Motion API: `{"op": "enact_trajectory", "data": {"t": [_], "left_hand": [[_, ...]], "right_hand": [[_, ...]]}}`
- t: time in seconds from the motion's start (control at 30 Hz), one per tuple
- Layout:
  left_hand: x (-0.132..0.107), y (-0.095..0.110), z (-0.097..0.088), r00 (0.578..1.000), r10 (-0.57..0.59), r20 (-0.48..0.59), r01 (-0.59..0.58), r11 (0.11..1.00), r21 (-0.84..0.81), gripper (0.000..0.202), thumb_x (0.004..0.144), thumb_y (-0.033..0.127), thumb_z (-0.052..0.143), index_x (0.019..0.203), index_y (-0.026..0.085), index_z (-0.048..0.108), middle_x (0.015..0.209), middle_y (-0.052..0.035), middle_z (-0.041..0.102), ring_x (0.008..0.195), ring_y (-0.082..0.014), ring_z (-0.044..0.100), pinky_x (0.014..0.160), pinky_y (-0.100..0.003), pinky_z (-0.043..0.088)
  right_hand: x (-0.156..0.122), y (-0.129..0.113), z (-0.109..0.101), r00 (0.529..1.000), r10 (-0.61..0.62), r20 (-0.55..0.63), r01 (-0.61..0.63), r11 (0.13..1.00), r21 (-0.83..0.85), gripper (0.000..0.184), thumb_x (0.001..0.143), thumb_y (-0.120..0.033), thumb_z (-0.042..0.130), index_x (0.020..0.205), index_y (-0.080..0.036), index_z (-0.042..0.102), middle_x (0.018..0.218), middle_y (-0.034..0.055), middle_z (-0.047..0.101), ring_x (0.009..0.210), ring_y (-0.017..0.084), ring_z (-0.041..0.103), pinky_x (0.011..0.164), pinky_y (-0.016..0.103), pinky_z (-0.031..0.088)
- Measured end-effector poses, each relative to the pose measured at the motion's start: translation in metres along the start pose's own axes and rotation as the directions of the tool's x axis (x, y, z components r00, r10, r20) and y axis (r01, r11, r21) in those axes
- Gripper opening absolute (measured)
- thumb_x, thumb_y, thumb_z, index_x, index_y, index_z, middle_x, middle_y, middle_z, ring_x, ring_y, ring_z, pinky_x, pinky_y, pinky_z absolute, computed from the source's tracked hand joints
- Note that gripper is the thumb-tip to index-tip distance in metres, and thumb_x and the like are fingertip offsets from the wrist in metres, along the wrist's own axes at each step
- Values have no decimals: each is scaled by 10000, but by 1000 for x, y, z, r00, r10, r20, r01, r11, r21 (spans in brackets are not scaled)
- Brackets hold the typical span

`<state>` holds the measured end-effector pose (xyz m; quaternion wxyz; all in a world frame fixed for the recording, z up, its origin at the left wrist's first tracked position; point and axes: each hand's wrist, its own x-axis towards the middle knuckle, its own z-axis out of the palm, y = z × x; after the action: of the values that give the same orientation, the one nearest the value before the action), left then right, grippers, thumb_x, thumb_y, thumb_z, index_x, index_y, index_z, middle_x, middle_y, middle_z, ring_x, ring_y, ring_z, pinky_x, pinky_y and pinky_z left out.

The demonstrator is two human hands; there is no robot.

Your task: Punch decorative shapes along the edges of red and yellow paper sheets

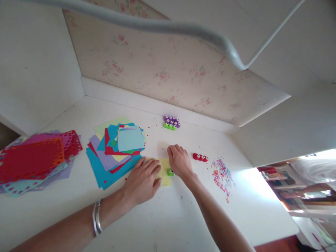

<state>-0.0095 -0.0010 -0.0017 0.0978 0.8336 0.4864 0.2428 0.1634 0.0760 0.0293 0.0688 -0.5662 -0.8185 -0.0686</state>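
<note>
A sheet of yellow paper [165, 179] lies on the white table between my hands. My left hand [143, 180] rests flat on the paper's left part, fingers stretched out and slightly apart. At the paper's right edge, my right hand [180, 161] is closed with its fingers curled down; what is inside it, if anything, is hidden. A small green craft punch [170, 172] with a white round top sits on the paper beside my right hand, partly covered by it. Left of my left hand is a stack of coloured paper sheets [131, 138], blue, red, purple and yellow.
Sheets with punched edges [34, 157] are piled at the far left. Several purple and green punches [172, 122] stand near the wall, and red punches [201, 157] stand right of my right hand. Paper confetti [222, 176] lies scattered at the right. A pale bar [157, 24] crosses overhead.
</note>
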Motion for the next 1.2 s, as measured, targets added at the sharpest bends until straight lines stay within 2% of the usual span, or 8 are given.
{"op": "enact_trajectory", "data": {"t": [0.7,0.97,1.2], "left_hand": [[0,0,-2,1000,-2,-10,2,1000,-11,315,912,310,514,1186,186,607,1309,-102,604,1261,-271,485,1140,-497,252],[1,0,-2,1000,-14,-27,13,999,-36,292,903,304,524,1165,220,620,1279,-92,618,1235,-276,505,1127,-512,269],[1,0,-2,999,-21,-33,20,999,-48,300,891,301,543,1170,219,616,1275,-85,621,1237,-272,505,1133,-506,260]], "right_hand": [[-4,-11,1,977,-214,9,212,965,-153,241,1019,-181,364,912,-179,580,861,62,632,798,224,547,711,361,272],[-5,-13,6,986,-136,97,145,984,-99,208,1012,-173,384,889,-180,551,864,52,654,785,212,574,707,353,272],[-2,-8,7,988,-119,101,129,987,-96,181,991,-152,402,874,-186,536,855,53,656,795,228,584,703,361,275]]}}
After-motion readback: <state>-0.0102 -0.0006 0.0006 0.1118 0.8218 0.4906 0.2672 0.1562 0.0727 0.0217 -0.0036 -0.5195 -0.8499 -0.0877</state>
